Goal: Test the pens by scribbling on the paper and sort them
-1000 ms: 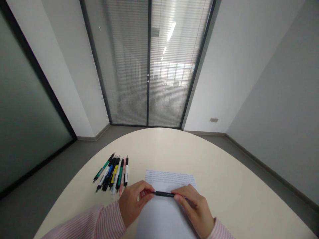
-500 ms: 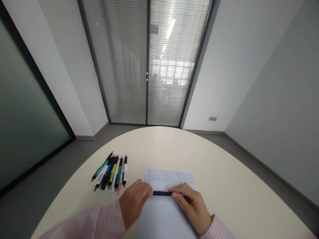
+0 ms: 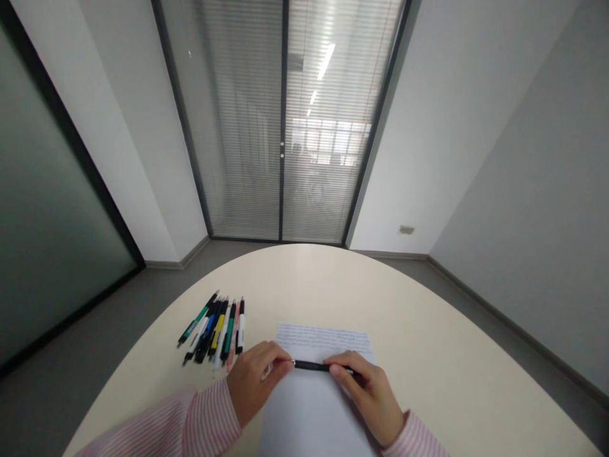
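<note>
A black pen [image 3: 310,365] lies level between my two hands, above a sheet of paper [image 3: 314,412]. My left hand [image 3: 257,379] pinches its silvery tip end between thumb and fingertips. On the other end, my right hand [image 3: 364,390] has thumb and fingers closed around the barrel, hiding part of it. Lines of handwriting cover the top of the sheet; the visible part below is blank. Just left of my left hand is a group of several pens [image 3: 216,330] in green, white, blue, yellow, pink and black, lying side by side.
Everything rests on a round cream table [image 3: 428,355], whose curved edge runs across the view. Beyond it stand a glass partition with blinds [image 3: 247,158], white walls [image 3: 457,127] and, at the left, a frosted glass panel [image 3: 47,209].
My left thumb and fingers have shifted into a looser pinch at the pen's tip end, with a gap now showing between them. The pen's left end has risen slightly.
</note>
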